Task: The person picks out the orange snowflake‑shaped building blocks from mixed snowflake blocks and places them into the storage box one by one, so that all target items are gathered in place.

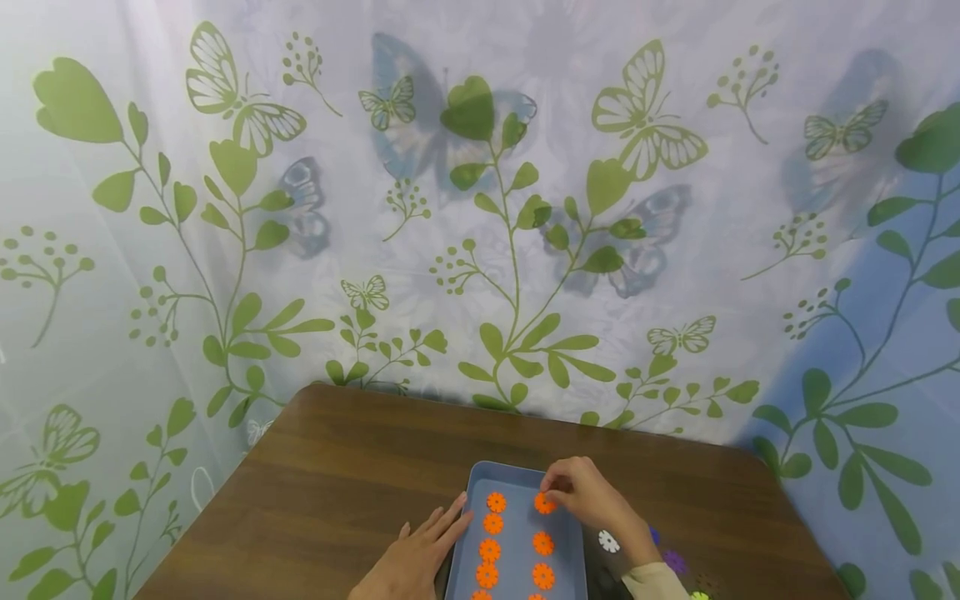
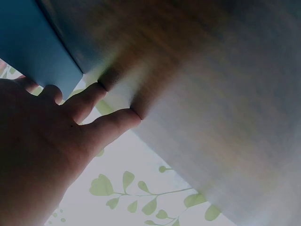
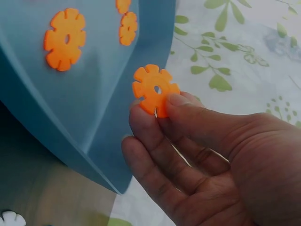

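Observation:
Between thumb and fingertips my right hand (image 1: 592,496) pinches an orange notched disc (image 3: 155,89) with a small hole in its middle, held over the far right part of a blue-grey tray (image 1: 517,542). Two columns of like orange discs lie in that tray: a left column with a disc (image 1: 490,550) and several others, and a right column with a disc (image 1: 543,543) below the held one. My left hand (image 1: 416,554) rests at the tray's left edge, its fingers stretched out; in the left wrist view two fingertips reach down to the table.
A brown wooden table (image 1: 360,467) carries the tray. Right of the tray, by my right forearm, lie a white disc (image 1: 608,542), a purple disc (image 1: 675,562) and other coloured ones. A curtain (image 1: 450,250) printed with leaves and butterflies hangs behind the table.

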Available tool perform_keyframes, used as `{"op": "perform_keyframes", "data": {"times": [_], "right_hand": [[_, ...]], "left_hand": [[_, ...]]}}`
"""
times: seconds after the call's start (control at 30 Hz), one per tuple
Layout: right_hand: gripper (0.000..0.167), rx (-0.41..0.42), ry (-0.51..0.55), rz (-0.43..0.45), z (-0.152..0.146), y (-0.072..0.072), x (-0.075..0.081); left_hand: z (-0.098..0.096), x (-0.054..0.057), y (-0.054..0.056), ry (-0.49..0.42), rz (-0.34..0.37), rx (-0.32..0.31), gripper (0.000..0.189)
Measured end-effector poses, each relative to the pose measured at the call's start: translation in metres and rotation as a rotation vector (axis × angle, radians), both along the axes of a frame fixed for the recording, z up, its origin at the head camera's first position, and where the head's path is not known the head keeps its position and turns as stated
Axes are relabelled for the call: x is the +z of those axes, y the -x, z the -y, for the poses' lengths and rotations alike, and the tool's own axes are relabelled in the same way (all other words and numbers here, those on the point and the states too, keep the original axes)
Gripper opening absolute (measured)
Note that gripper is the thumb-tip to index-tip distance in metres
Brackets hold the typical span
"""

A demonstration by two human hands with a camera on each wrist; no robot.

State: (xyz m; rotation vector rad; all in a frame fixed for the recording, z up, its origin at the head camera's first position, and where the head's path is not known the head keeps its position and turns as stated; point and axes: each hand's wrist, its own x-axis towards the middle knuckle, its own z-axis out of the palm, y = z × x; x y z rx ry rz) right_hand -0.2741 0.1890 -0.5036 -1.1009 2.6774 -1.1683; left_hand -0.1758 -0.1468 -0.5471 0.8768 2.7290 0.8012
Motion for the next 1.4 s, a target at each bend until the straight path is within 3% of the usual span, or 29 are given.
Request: {"op": "perform_keyframes", "data": {"times": [0.27, 0.67, 1.0, 1.07, 1.23, 1.27, 1.4], "right_hand": [[0.016, -0.008, -0.02, 0.049, 0.002, 0.005, -0.009], [0.016, -0.039, -0.078, 0.031, 0.005, 0.009, -0.016], [0.019, 0.039, -0.065, 0.037, 0.0, 0.016, -0.026], [0.022, 0.028, -0.069, 0.061, -0.003, 0.023, -0.037], [0.024, 0.012, -0.096, 0.089, 0.002, 0.021, -0.03], [0.021, 0.017, -0.108, 0.079, 0.006, 0.015, -0.018], [0.02, 0.018, -0.135, 0.088, 0.009, 0.013, -0.012]], "left_hand": [[0.0, 0.002, 0.0, -0.003, 0.003, -0.003, 0.117], [0.001, 0.0, 0.001, -0.011, 0.0, -0.013, 0.117], [0.001, 0.0, 0.001, 0.0, -0.009, -0.014, 0.114], [0.001, 0.0, 0.001, -0.001, -0.006, -0.015, 0.113], [0.0, 0.0, 0.001, -0.003, 0.0, -0.015, 0.114], [0.0, -0.001, 0.002, -0.004, 0.002, -0.014, 0.114], [0.001, -0.004, 0.003, -0.001, 0.001, -0.02, 0.116]]}}
